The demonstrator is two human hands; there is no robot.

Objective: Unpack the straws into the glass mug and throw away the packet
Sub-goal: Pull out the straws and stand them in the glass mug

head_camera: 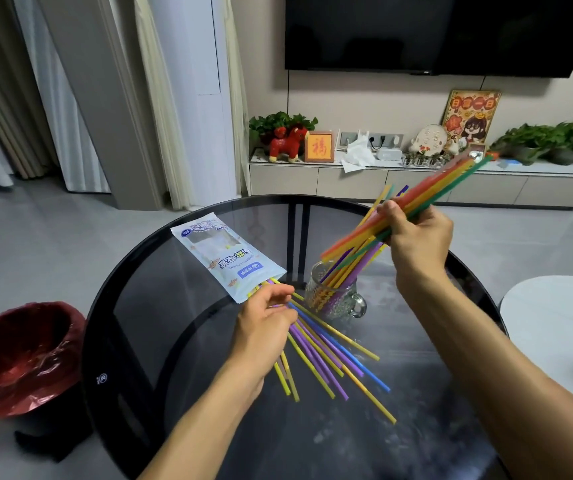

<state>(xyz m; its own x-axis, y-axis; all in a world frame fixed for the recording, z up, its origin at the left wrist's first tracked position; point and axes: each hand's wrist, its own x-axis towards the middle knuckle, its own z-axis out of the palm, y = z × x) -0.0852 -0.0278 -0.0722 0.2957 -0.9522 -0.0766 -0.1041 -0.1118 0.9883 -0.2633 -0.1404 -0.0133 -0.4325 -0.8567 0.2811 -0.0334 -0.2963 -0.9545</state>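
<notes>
Nearest me, a loose fan of yellow, purple and blue straws (333, 355) lies on the round dark glass table (181, 341), spreading toward 5 o'clock. My left hand (264, 327) rests over their upper ends, fingers curled around a few of them just at the mouth of the packet (226, 254). The packet lies flat on the table, stretching away toward 11 o'clock from that hand, its open end touching the straws.

At 3 o'clock from the left hand stands the glass mug (333, 299), upright, handle facing me, with several straws already leaning in it.

Above the mug, my right hand (416, 233) is clamped on a bunch of red, orange, yellow and green straws (447, 181), tilted up toward 2 o'clock, lower tips just over the mug.

At 9 o'clock, off the table, sits a bin with a red liner (21, 355).
</notes>
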